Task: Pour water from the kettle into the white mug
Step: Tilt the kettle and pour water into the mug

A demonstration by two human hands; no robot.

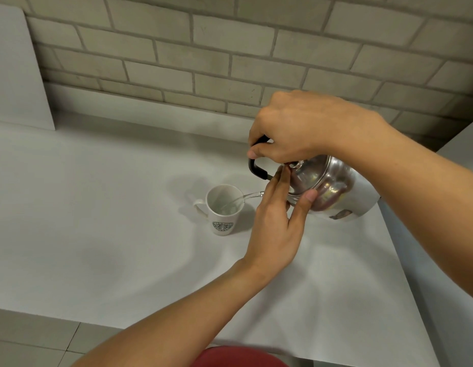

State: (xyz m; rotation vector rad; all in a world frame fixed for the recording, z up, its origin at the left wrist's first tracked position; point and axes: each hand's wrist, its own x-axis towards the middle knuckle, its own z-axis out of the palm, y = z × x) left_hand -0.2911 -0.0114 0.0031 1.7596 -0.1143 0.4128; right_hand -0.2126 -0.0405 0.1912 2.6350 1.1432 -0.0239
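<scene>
A shiny steel kettle [333, 189] is tilted to the left above the white table, and a thin stream of water [246, 197] runs from its spout into the white mug [224, 211]. The mug stands upright with a green logo facing me and its handle to the left. My right hand [304, 128] grips the kettle's black handle [256, 169] from above. My left hand [280, 215] rests against the kettle's lid, fingers on the knob and thumb on the rim; it hides the spout.
The white table [110, 221] ends at a brick wall [203, 62] behind. A white panel [15, 75] leans at the back left. The table's front edge drops to a tiled floor [31, 340], and another white surface [457, 152] sits at right.
</scene>
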